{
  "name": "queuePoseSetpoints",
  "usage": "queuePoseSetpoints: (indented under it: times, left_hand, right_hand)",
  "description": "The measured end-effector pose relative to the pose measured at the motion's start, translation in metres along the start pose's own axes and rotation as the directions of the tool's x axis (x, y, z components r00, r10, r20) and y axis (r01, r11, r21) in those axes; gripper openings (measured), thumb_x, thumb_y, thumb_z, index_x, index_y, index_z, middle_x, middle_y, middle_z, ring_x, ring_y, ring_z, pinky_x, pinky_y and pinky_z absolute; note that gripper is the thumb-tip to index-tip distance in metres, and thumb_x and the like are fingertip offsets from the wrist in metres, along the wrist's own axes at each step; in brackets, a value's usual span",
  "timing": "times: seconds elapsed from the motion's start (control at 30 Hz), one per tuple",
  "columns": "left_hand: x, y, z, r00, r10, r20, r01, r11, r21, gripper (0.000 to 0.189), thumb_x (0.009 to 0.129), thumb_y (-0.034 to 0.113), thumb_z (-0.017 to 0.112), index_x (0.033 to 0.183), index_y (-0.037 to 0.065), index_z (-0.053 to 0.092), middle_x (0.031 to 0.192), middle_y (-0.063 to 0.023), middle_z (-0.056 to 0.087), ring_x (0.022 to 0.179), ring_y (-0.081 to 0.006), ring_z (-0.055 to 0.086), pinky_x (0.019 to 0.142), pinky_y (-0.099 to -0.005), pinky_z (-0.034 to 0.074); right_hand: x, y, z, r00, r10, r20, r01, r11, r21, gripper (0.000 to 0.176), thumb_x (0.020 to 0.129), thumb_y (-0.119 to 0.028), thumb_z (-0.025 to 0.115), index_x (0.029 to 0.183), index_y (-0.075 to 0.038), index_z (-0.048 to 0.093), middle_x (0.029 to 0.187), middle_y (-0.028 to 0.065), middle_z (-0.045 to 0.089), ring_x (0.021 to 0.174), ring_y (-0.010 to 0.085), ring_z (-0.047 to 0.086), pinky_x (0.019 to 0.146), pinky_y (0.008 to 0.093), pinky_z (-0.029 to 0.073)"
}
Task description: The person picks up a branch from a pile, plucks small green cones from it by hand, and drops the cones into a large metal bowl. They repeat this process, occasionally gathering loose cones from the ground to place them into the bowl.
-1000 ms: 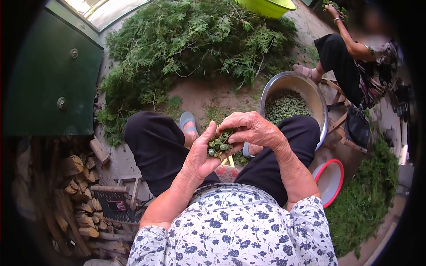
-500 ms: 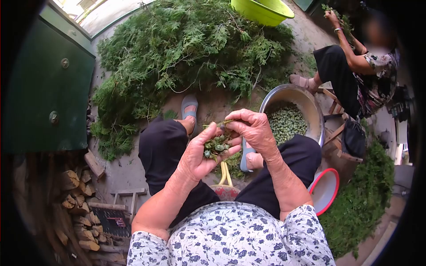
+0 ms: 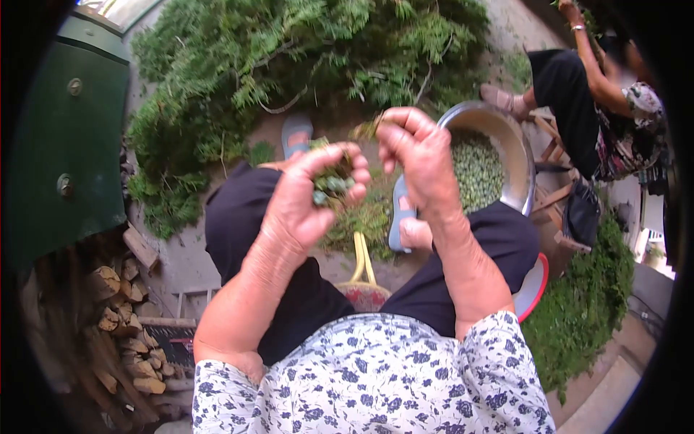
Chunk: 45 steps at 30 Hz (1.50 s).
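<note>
My left hand is cupped, fingers curled round a small bunch of green, berry-like cones. Above and to its right, my right hand pinches a small brownish-green sprig between thumb and fingers. The two hands are apart. To the right of my right hand stands a metal basin, partly filled with many more round green cones. Below the hands, green clippings lie on the ground between my feet.
A large heap of evergreen branches covers the ground ahead. Another person sits at the upper right, holding greenery. A red-rimmed bowl and flat greenery are at right. Firewood is stacked lower left, below a dark green panel.
My right hand has moved up and away from my left, carrying the sprig. My left hand has shifted up and left, its fingers curling more around the cones. The view has shifted.
</note>
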<state>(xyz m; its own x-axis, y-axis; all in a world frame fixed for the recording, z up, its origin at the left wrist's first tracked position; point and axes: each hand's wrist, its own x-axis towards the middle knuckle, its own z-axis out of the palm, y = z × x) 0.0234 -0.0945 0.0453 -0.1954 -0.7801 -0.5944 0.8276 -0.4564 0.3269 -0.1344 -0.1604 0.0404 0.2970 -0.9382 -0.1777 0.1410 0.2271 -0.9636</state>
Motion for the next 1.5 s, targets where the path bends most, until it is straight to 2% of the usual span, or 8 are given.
queuePoseSetpoints:
  times: [0.23,0.33,0.43,0.5,0.6,0.87,1.27,1.5]
  left_hand:
    - [0.004,0.037,-0.001,0.988,0.152,0.023,-0.151,0.987,-0.049,0.029,0.088,0.012,0.054,0.111,-0.006,0.055,0.094,-0.0158,0.062,0.079,-0.0212,0.064,0.067,-0.0304,0.057]
    - [0.01,0.04,-0.003,0.978,0.208,-0.031,-0.209,0.978,-0.029,0.03,0.089,0.013,0.053,0.112,-0.007,0.054,0.096,-0.0159,0.062,0.08,-0.0216,0.064,0.067,-0.0305,0.056]
    - [0.01,0.045,0.001,0.955,0.295,-0.036,-0.297,0.95,-0.098,0.031,0.091,0.009,0.049,0.116,-0.009,0.049,0.1,-0.022,0.059,0.082,-0.0301,0.064,0.064,-0.0354,0.059]
    - [0.009,0.048,-0.001,0.955,0.294,0.024,-0.287,0.943,-0.168,0.035,0.093,0.013,0.047,0.12,-0.01,0.045,0.104,-0.0229,0.057,0.085,-0.0315,0.062,0.065,-0.0371,0.057]
    - [0.004,0.054,-0.001,0.95,0.311,0.006,-0.305,0.935,-0.18,0.037,0.095,0.016,0.045,0.123,-0.008,0.041,0.107,-0.0193,0.05,0.087,-0.0275,0.055,0.065,-0.035,0.054]
    - [0.005,0.064,-0.001,0.912,0.405,-0.069,-0.41,0.882,-0.233,0.037,0.096,0.018,0.044,0.122,-0.008,0.041,0.098,-0.0157,0.043,0.081,-0.0228,0.046,0.056,-0.0317,0.047]
    - [0.011,0.056,0.013,0.944,0.313,-0.104,-0.329,0.911,-0.247,0.035,0.096,0.029,0.044,0.112,-0.001,0.052,0.095,-0.0148,0.056,0.08,-0.0244,0.058,0.059,-0.0324,0.052]
    - [0.014,0.029,0.009,0.982,0.17,-0.078,-0.179,0.974,-0.136,0.028,0.093,0.029,0.053,0.099,0.003,0.057,0.085,-0.0079,0.059,0.074,-0.0178,0.057,0.059,-0.0274,0.047]
  right_hand:
    - [0.043,0.107,-0.049,0.959,-0.186,0.214,0.283,0.682,-0.674,0.027,0.09,-0.019,0.057,0.11,-0.002,0.061,0.101,0.0122,0.066,0.099,0.027,0.061,0.089,0.0315,0.044]
    - [0.044,0.161,-0.082,0.982,0.188,-0.027,-0.151,0.69,-0.708,0.023,0.089,-0.012,0.054,0.106,-0.001,0.063,0.091,0.0125,0.067,0.079,0.0213,0.065,0.069,0.0303,0.052]
    - [0.012,0.231,-0.108,0.741,0.585,-0.33,-0.667,0.589,-0.456,0.022,0.089,-0.009,0.05,0.105,-0.001,0.063,0.09,0.014,0.066,0.064,0.0154,0.065,0.056,0.027,0.055]
    - [-0.041,0.341,-0.148,0.85,0.435,-0.297,-0.523,0.767,-0.373,0.023,0.073,-0.011,0.061,0.093,-0.002,0.068,0.081,0.0157,0.067,0.067,0.025,0.066,0.06,0.0364,0.053]
    - [-0.056,0.349,-0.118,0.816,0.407,-0.411,-0.495,0.126,-0.859,0.018,0.074,-0.008,0.054,0.085,0.002,0.065,0.09,0.0257,0.063,0.091,0.0394,0.061,0.081,0.0438,0.048]
    - [-0.068,0.369,-0.109,0.782,0.226,-0.58,-0.623,0.283,-0.729,0.02,0.074,-0.001,0.053,0.091,0.004,0.062,0.086,0.0272,0.061,0.085,0.0436,0.059,0.077,0.0481,0.047]
    - [-0.048,0.312,-0.063,0.727,0.259,-0.636,-0.665,0.033,-0.746,0.019,0.073,-0.021,0.068,0.082,-0.004,0.067,0.091,0.0177,0.058,0.089,0.033,0.059,0.073,0.0427,0.05]
    - [-0.031,0.252,-0.042,0.946,-0.125,-0.3,-0.19,0.536,-0.823,0.019,0.072,-0.005,0.061,0.091,-0.005,0.062,0.082,0.0147,0.061,0.078,0.0289,0.061,0.069,0.0388,0.05]
